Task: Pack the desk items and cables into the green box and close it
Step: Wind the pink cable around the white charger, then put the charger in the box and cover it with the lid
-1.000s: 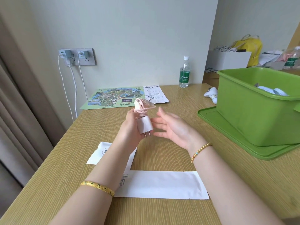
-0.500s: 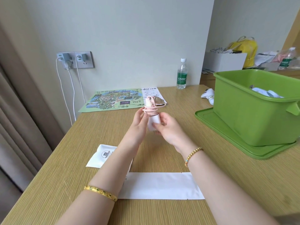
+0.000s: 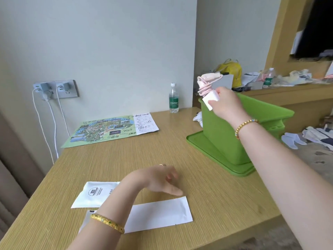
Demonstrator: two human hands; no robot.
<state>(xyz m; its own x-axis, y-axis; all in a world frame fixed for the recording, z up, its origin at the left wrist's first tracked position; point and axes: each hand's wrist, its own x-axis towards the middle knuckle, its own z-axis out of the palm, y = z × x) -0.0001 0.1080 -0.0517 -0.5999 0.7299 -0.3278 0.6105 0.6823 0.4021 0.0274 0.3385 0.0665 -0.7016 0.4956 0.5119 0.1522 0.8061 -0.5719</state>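
Charger (image 3: 210,98) now in right hand (image 3: 227,103), seemingly over green box (image 3: 227,141).

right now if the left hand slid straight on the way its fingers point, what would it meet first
Probably the green plastic lid under the green box; the left hand points right across bare wooden desk, though depth is unclear.

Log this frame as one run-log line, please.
right hand: holds charger with pink cable above green box | left hand: open, over desk | lid: under box

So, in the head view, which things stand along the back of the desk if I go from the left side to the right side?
Wall socket → map → water bottle → charger held by the right hand → green box.
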